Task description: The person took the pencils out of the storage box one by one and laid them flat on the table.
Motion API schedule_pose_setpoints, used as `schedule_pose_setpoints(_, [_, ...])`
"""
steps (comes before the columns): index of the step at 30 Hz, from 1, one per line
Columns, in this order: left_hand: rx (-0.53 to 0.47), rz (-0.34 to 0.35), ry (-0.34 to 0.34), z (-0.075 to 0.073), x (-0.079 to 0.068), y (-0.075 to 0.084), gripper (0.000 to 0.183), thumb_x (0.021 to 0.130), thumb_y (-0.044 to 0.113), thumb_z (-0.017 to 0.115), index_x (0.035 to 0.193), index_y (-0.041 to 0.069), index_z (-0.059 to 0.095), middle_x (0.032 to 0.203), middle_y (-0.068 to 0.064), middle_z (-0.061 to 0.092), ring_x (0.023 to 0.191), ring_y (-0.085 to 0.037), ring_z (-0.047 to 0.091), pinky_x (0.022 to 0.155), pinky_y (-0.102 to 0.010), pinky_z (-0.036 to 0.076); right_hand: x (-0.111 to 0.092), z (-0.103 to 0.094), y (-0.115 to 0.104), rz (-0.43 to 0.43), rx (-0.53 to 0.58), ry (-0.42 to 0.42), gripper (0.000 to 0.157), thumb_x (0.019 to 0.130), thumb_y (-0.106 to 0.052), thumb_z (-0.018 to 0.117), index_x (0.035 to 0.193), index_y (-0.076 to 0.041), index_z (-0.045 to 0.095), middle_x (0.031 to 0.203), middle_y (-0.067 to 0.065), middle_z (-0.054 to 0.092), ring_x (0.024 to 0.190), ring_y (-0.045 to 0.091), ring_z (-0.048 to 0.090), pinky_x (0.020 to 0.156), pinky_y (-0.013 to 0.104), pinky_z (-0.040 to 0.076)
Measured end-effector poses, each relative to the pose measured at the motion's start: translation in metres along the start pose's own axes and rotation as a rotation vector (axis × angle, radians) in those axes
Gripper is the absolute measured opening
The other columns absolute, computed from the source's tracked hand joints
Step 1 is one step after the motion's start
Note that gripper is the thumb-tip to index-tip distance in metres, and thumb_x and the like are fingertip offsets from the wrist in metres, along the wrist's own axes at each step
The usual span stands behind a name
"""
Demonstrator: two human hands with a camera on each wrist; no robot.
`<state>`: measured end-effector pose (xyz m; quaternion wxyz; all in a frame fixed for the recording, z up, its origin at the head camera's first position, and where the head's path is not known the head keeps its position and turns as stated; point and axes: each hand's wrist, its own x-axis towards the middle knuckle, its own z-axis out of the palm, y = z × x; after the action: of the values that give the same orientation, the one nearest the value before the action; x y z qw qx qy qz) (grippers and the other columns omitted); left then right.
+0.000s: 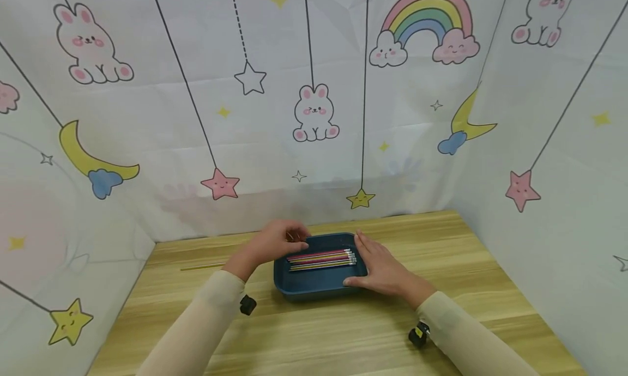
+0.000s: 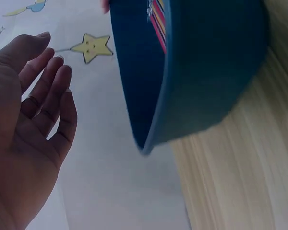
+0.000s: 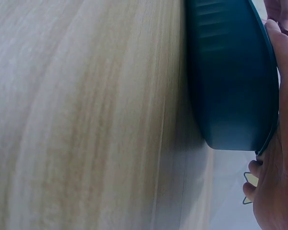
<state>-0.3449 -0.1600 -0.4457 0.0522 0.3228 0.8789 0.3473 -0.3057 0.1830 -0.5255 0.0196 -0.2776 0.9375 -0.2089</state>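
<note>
A dark blue rectangular bin (image 1: 314,295) sits on the wooden table. Inside it lies a row of striped pencils (image 1: 321,260), their silver-and-white eraser ends toward the right. My left hand (image 1: 275,244) hovers by the bin's far left corner; the left wrist view shows its fingers (image 2: 48,93) loosely bent, with nothing in them and apart from the bin. With my right hand (image 1: 385,267) I hold the bin's right end, thumb at the near rim and fingers along the far right corner. Part of that grip is hidden in the right wrist view.
A thin yellow pencil-like stick (image 1: 203,266) lies on the table (image 1: 314,343) left of the bin, partly behind my left wrist. White cloth walls (image 1: 275,147) with printed bunnies, stars and moons enclose the table at the back and both sides.
</note>
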Motion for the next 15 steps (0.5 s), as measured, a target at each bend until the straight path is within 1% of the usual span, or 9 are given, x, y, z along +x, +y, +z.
schedule_pose_setpoints(4, [-0.062,0.009,-0.029,0.015,0.010,0.006,0.021,0.103,0.018,0.081,0.124,0.015,0.080,0.109,0.008,0.076,0.099,-0.011,0.072,0.092,-0.037,0.061,0.000,-0.001,-0.001,0.010,0.003,-0.006,0.127,0.093,-0.080,0.069,0.175,0.000,0.014,0.184,0.018,0.009,0.168,0.040,0.019,0.132,0.064,0.020])
schedule_pose_setpoints(6, [-0.088,0.000,-0.043,0.021,0.015,0.007,0.022,0.103,0.018,0.082,0.125,0.016,0.080,0.109,0.007,0.077,0.100,-0.011,0.072,0.092,-0.036,0.061,0.000,0.000,-0.001,0.012,0.006,-0.007,0.128,0.093,-0.081,0.068,0.175,0.000,0.014,0.184,0.018,0.009,0.168,0.040,0.019,0.132,0.063,0.020])
schedule_pose_setpoints(10, [-0.128,-0.002,-0.066,0.033,0.023,0.005,0.025,0.104,0.016,0.080,0.129,0.013,0.080,0.114,-0.002,0.078,0.102,-0.012,0.073,0.094,-0.037,0.062,0.001,0.000,-0.001,0.014,0.001,-0.004,0.128,0.093,-0.082,0.067,0.176,0.000,0.014,0.184,0.017,0.009,0.168,0.039,0.019,0.132,0.063,0.020])
schedule_pose_setpoints(12, [-0.131,0.001,-0.079,0.038,0.028,0.003,0.026,0.105,0.014,0.079,0.131,0.010,0.079,0.118,-0.007,0.079,0.104,-0.013,0.073,0.095,-0.039,0.061,0.000,0.000,-0.001,0.011,-0.003,-0.002,0.128,0.093,-0.081,0.067,0.175,0.000,0.014,0.184,0.018,0.009,0.168,0.040,0.020,0.132,0.063,0.020])
schedule_pose_setpoints(15, [-0.123,0.003,-0.096,0.045,0.034,0.000,0.029,0.105,0.014,0.078,0.133,0.006,0.078,0.120,-0.009,0.078,0.105,-0.013,0.073,0.097,-0.039,0.061,0.000,-0.001,-0.001,0.008,-0.007,-0.003,0.127,0.093,-0.080,0.068,0.175,0.001,0.015,0.184,0.019,0.010,0.167,0.040,0.020,0.132,0.063,0.021])
